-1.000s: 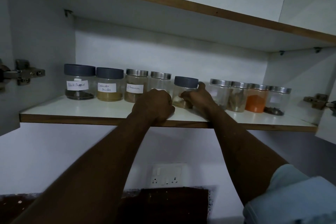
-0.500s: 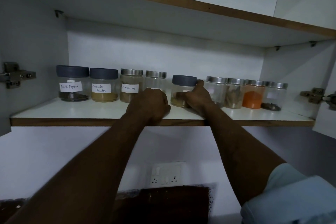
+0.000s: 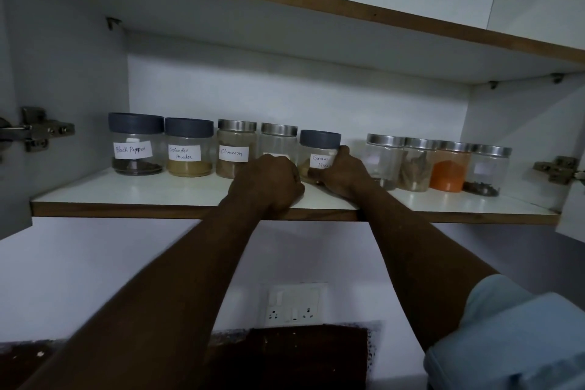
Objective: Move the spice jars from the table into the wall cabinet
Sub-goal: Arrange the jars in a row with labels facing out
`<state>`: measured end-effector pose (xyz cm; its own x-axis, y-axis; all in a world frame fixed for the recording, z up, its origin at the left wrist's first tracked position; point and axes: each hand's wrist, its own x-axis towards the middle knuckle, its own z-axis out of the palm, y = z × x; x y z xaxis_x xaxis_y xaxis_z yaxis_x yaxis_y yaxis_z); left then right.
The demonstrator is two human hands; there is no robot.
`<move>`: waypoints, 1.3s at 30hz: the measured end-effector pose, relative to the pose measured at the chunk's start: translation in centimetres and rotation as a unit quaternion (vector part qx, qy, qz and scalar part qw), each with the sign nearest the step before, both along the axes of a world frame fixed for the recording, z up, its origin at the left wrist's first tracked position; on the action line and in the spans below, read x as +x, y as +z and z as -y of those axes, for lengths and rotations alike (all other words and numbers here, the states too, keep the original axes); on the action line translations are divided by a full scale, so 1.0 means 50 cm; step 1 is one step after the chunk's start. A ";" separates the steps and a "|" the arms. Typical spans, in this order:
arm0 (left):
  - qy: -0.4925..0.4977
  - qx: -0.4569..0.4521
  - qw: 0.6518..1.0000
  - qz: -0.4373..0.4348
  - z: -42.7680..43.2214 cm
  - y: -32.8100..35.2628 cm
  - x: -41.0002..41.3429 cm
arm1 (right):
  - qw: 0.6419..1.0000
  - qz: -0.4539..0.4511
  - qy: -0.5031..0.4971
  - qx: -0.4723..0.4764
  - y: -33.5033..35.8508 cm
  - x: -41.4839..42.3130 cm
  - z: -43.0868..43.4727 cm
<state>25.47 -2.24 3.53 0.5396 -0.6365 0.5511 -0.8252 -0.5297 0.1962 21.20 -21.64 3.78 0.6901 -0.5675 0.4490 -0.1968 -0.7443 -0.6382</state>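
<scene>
Lower shelf (image 3: 126, 196) of the cabinet: 9 jars in 1 row near the back wall, all upright. From left:
- Black Pepper jar (image 3: 135, 144)
- Coriander jar (image 3: 189, 147)
- Cinnamon jar (image 3: 235, 149)
- a steel-lid jar (image 3: 278, 140), label mostly hidden
- Garam Masala jar (image 3: 319, 149)
- 4 more with steel lids, among them the orange jar (image 3: 449, 168)

Right hand (image 3: 343, 172): clamped on the Garam Masala jar, thumb up against the right side of its grey lid, fingers curled across the lower front. This jar stands just beside the steel-lid jar, with a gap to the 4 on its right.

Left hand (image 3: 269, 182): a fist, knuckles toward the camera, resting on the shelf in front of the steel-lid jar. Fingers are hidden, so I cannot tell whether they hold that jar.

Below the shelf: wall socket (image 3: 294, 304). Left hinge (image 3: 41, 133) and right hinge (image 3: 557, 169) on the side walls.
</scene>
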 end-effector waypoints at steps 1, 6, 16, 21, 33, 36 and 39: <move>0.001 0.006 1.000 0.000 0.000 0.001 -0.001 | 1.000 -0.007 -0.004 -0.006 0.001 0.001 0.001; 0.003 0.020 1.000 0.006 -0.003 0.001 -0.004 | 0.999 -0.037 -0.022 -0.021 0.009 0.003 0.001; 0.016 0.015 1.000 0.007 -0.001 0.000 -0.005 | 0.998 -0.030 -0.037 -0.036 0.006 0.006 0.002; 0.016 0.021 1.000 0.005 -0.001 0.003 -0.006 | 0.997 -0.041 -0.050 -0.042 0.006 0.004 -0.004; -0.021 0.045 0.999 0.018 -0.001 0.005 -0.003 | 0.991 -0.025 -0.109 -0.074 0.010 -0.110 0.007; -0.050 0.088 0.995 0.000 0.000 0.010 -0.007 | 0.981 0.002 -0.147 -0.124 0.002 -0.157 0.023; -0.058 0.098 0.993 -0.010 0.003 0.009 -0.005 | 0.973 0.053 -0.191 -0.120 0.001 -0.193 0.050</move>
<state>25.21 -2.39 3.98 0.4654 -0.7890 0.4012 -0.8802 -0.4604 0.1155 11.57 -24.13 3.81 0.3910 -0.6435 0.6580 -0.4309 -0.7597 -0.4870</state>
